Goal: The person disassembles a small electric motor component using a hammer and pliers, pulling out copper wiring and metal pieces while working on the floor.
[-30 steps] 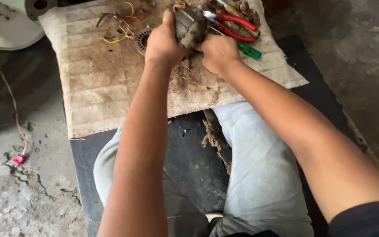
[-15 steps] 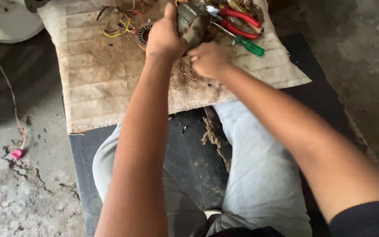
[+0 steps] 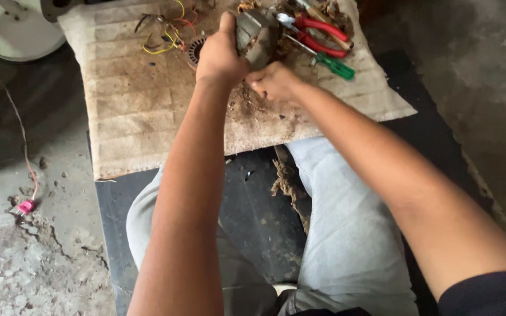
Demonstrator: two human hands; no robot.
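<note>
My left hand (image 3: pixel 221 55) is clamped around the dirty grey metal part (image 3: pixel 256 36), held up over the far edge of the cloth mat (image 3: pixel 130 111), and my right hand (image 3: pixel 273 82) is closed just under it (what the fingers pinch, I cannot tell). I think the part can slip, because it is dusty, and fall on the red pliers (image 3: pixel 323 36) or the green screwdriver (image 3: pixel 332 64) just beside.

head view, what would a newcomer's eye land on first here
Two bare forearms run up the picture to a grimy grey metal part, gripped by the left hand with the right hand just below it. They work over a dirty beige mat littered with brown debris. Red-handled pliers and a green-handled screwdriver lie to the right, tangled coloured wires to the left.
</note>
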